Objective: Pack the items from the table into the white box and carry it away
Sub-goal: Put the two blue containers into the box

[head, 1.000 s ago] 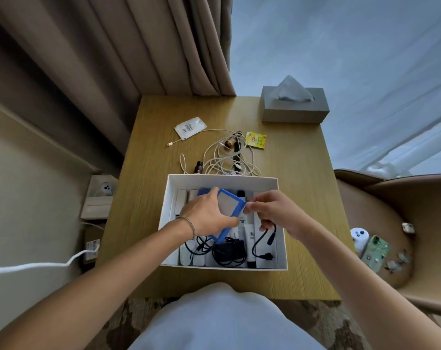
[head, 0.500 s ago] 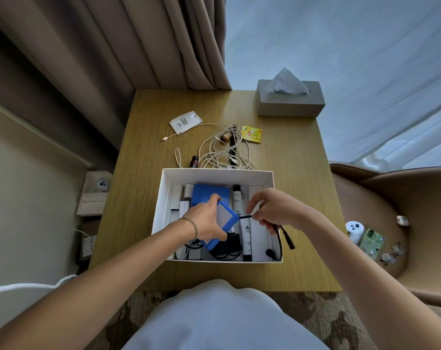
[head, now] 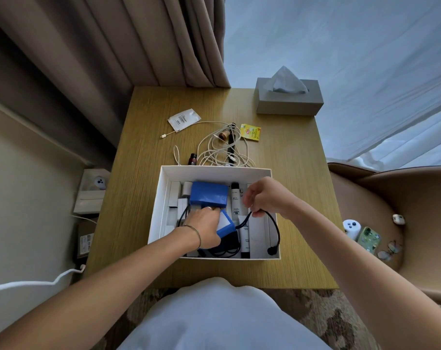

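Observation:
The white box [head: 215, 170] sits on the wooden table [head: 297, 188] near its front edge. Inside lie a blue box [head: 208, 194], white tubes, white packets and a black adapter with coiled cord. My left hand [head: 204, 229] is down in the box and grips a second blue case [head: 226, 223], pushing it flat. My right hand [head: 263, 198] hovers over the box's right side and pinches a black cable [head: 277, 227] that loops down to a plug at the front right corner. Behind the box lie tangled white cables [head: 218, 152], a small dark bottle [head: 192, 159], a white sachet [head: 184, 119] and a yellow packet [head: 250, 132].
A grey tissue box [head: 288, 99] stands at the table's back right. Curtains hang behind. A tan chair [head: 413, 198] on the right holds a controller, a phone and glasses. On the floor to the left are a small carton and a white cable.
My left hand has lowered the blue case from a raised tilt down into the box. My right hand has drawn the black cable up and to the right.

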Tool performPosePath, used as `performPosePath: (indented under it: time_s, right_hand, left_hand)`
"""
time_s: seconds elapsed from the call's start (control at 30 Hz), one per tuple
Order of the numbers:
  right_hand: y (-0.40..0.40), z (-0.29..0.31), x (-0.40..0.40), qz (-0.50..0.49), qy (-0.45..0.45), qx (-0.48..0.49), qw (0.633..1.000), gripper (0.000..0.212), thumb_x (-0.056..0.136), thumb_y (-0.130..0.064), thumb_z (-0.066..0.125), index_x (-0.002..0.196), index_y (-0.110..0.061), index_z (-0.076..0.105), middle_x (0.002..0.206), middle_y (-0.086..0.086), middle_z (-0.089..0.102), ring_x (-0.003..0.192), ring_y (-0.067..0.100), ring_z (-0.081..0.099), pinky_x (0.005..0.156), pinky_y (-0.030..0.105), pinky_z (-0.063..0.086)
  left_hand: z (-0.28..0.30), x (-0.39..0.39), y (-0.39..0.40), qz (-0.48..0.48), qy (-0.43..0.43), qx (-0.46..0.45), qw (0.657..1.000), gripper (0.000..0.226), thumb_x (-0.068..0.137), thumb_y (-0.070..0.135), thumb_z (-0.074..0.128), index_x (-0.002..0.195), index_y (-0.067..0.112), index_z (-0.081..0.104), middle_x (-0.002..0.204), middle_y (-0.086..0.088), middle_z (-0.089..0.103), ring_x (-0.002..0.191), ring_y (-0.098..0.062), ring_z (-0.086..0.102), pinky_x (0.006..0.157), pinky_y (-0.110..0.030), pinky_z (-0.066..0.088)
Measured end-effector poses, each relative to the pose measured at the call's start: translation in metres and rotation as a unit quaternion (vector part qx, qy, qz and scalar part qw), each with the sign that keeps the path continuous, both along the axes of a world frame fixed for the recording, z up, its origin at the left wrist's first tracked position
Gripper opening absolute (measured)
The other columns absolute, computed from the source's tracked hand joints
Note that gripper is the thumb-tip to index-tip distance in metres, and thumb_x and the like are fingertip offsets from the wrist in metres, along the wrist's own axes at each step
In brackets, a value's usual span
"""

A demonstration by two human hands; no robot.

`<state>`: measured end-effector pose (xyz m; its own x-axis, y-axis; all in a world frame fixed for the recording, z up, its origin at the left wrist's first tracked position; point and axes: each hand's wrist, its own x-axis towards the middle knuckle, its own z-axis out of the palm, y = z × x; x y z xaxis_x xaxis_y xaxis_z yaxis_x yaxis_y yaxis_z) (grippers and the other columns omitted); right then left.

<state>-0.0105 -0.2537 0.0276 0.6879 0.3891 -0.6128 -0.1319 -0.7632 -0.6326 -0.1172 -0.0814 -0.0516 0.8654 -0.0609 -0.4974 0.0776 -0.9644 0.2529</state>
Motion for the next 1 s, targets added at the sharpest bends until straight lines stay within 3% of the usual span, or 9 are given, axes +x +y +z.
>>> performPosePath:
  time_s: [0.1, 0.2, 0.27, 0.43, 0.53, 0.63, 0.77, 0.87, 1.0]
  right_hand:
    - [-0.001, 0.004, 0.006, -0.057, 0.063, 0.05, 0.995, 0.013, 0.081, 0.016, 0.065, 0.086, 0.007, 0.073, 0.079, 0.017, 0.073, 0.063, 0.02, 0.071, 0.058, 0.025, 0.06]
    - [-0.005, 0.01, 0.012, -0.103, 0.104, 0.123, 0.982, 0.012, 0.08, 0.016, 0.066, 0.085, 0.007, 0.071, 0.078, 0.018, 0.074, 0.068, 0.025, 0.073, 0.063, 0.029, 0.062]
    - [-0.007, 0.016, 0.016, -0.123, 0.128, 0.16, 0.971, 0.013, 0.084, 0.014, 0.063, 0.087, 0.006, 0.072, 0.085, 0.02, 0.076, 0.074, 0.027, 0.075, 0.066, 0.03, 0.063]
    - [-0.008, 0.025, 0.026, -0.132, 0.126, 0.203, 0.962, 0.021, 0.09, 0.011, 0.053, 0.096, 0.007, 0.073, 0.093, 0.022, 0.077, 0.088, 0.032, 0.076, 0.078, 0.034, 0.064]
    - [-0.006, 0.022, 0.023, -0.048, 0.047, 0.139, 0.988, 0.01, 0.086, 0.001, 0.072, 0.093, -0.001, 0.078, 0.088, 0.011, 0.079, 0.085, 0.02, 0.077, 0.079, 0.028, 0.062]
    - [0.0, 0.01, 0.016, 0.034, -0.045, 0.069, 0.996, 0.008, 0.088, -0.01, 0.076, 0.092, -0.006, 0.08, 0.079, 0.007, 0.078, 0.071, 0.013, 0.074, 0.068, 0.023, 0.059]
    - [0.007, -0.008, 0.006, 0.154, -0.221, -0.076, 0.96, 0.012, 0.093, -0.012, 0.066, 0.093, -0.009, 0.078, 0.089, 0.009, 0.074, 0.08, 0.024, 0.07, 0.075, 0.038, 0.061]
    - [0.014, -0.016, -0.001, 0.176, -0.276, -0.156, 0.932, 0.014, 0.091, -0.008, 0.061, 0.09, -0.006, 0.075, 0.086, 0.013, 0.072, 0.07, 0.028, 0.065, 0.065, 0.036, 0.059]
    - [0.02, -0.023, -0.006, 0.177, -0.295, -0.225, 0.911, 0.014, 0.085, 0.004, 0.06, 0.088, -0.004, 0.071, 0.074, 0.01, 0.062, 0.065, 0.03, 0.059, 0.058, 0.036, 0.054]
  left_hand:
    - [0.001, -0.001, 0.004, -0.004, 0.019, -0.042, 0.999, 0.044, 0.076, 0.036, 0.065, 0.114, 0.023, 0.045, 0.102, -0.003, 0.057, 0.092, -0.026, 0.06, 0.072, -0.034, 0.046]
    - [0.007, 0.0, 0.012, 0.004, 0.037, -0.081, 0.996, 0.062, 0.077, 0.048, 0.057, 0.131, 0.026, 0.035, 0.097, -0.002, 0.058, 0.081, -0.025, 0.058, 0.068, -0.034, 0.046]
    - [0.013, 0.003, 0.016, 0.007, 0.061, -0.114, 0.992, 0.059, 0.079, 0.052, 0.053, 0.129, 0.03, 0.031, 0.087, -0.001, 0.058, 0.07, -0.022, 0.057, 0.06, -0.033, 0.042]
    - [0.023, 0.014, 0.025, 0.0, 0.095, -0.179, 0.979, 0.036, 0.084, 0.038, 0.063, 0.115, 0.027, 0.049, 0.096, -0.001, 0.06, 0.078, -0.019, 0.062, 0.064, -0.031, 0.05]
    - [0.025, 0.019, 0.027, -0.003, 0.127, -0.207, 0.97, 0.037, 0.085, 0.04, 0.067, 0.118, 0.024, 0.06, 0.103, 0.001, 0.064, 0.089, -0.016, 0.063, 0.079, -0.034, 0.054]
    - [0.02, 0.016, 0.027, 0.024, 0.121, -0.233, 0.965, 0.041, 0.082, 0.034, 0.075, 0.12, 0.025, 0.064, 0.105, 0.006, 0.066, 0.093, -0.011, 0.064, 0.085, -0.032, 0.056]
    - [0.011, 0.009, 0.023, 0.062, 0.102, -0.258, 0.959, 0.033, 0.081, 0.03, 0.079, 0.11, 0.027, 0.064, 0.107, 0.007, 0.066, 0.098, -0.011, 0.063, 0.088, -0.036, 0.056]
    - [0.006, 0.007, 0.017, 0.068, 0.089, -0.26, 0.959, 0.024, 0.084, 0.033, 0.076, 0.107, 0.028, 0.07, 0.097, 0.013, 0.064, 0.09, -0.005, 0.06, 0.075, -0.025, 0.051]
    - [-0.001, 0.001, 0.012, 0.106, 0.09, -0.248, 0.959, 0.028, 0.085, 0.034, 0.075, 0.112, 0.029, 0.071, 0.111, 0.009, 0.065, 0.102, -0.01, 0.059, 0.086, -0.03, 0.052]
